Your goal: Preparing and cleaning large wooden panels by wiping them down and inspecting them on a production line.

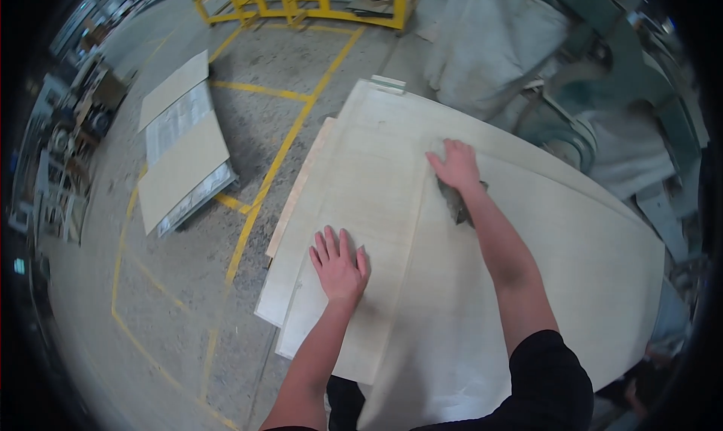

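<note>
So we've got both hands flat on a stack of pale veneer sheets here, lying on a big light panel that serves as our surface. Our left hand is spread open, palm down, fingers released and pressing on the near part of the top sheet. Our right hand is further out, also palm down on the sheet near its right edge, fingers loose, not grasping anything as far as we can tell. There's a dark patch just under the right wrist, could be shadow or a knot, can't say.

As for progress: the top sheet sits skewed against the ones below, whose edges stick out on the left side, so the stack doesn't look squared up yet. We'd judge the lining-up is partway, with the sheet laid down but not yet flush.

Off to the left on the concrete floor, with its yellow lines, lies another pile of boards.
</note>
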A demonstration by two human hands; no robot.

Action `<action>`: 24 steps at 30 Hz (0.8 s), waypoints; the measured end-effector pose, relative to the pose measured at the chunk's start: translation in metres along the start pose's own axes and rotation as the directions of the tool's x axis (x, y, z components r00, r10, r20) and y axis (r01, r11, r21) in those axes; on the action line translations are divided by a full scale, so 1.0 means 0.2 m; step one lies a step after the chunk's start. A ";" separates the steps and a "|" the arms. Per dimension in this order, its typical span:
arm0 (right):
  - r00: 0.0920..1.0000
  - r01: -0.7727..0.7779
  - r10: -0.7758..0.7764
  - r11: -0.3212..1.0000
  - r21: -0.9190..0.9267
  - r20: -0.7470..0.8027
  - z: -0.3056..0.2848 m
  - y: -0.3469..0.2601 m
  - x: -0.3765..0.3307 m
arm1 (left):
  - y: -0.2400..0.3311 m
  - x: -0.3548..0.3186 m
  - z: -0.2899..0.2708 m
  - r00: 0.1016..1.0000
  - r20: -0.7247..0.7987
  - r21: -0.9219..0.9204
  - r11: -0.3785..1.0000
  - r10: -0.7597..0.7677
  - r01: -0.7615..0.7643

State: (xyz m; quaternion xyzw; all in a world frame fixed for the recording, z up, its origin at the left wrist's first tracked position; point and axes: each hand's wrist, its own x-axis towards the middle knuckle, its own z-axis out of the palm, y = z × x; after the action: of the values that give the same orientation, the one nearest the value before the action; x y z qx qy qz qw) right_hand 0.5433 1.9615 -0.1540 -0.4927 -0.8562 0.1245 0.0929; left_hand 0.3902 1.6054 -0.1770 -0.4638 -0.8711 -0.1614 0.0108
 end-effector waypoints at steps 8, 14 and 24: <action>0.949 0.041 0.015 0.985 0.168 -0.315 0.08 -0.26 -1.00 | -0.01 -0.10 0.04 0.994 -0.010 -0.038 0.994 0.106 -0.107; 0.765 -0.217 0.533 0.742 0.634 -0.361 0.01 -0.39 -2.00 | -0.11 -0.21 0.01 0.962 -0.038 -0.105 0.957 0.269 -0.272; 0.019 -0.626 0.992 -0.085 0.775 0.124 -0.07 -0.80 -4.41 | -0.04 -1.27 -0.19 0.870 0.273 -0.362 0.881 0.412 -0.304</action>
State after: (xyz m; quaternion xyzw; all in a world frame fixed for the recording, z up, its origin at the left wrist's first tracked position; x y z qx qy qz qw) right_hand 0.8535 1.1209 -0.1247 -0.8634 -0.1460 0.3061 0.3736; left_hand 0.5241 1.3856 -0.1865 -0.6356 -0.7210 -0.2070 -0.1826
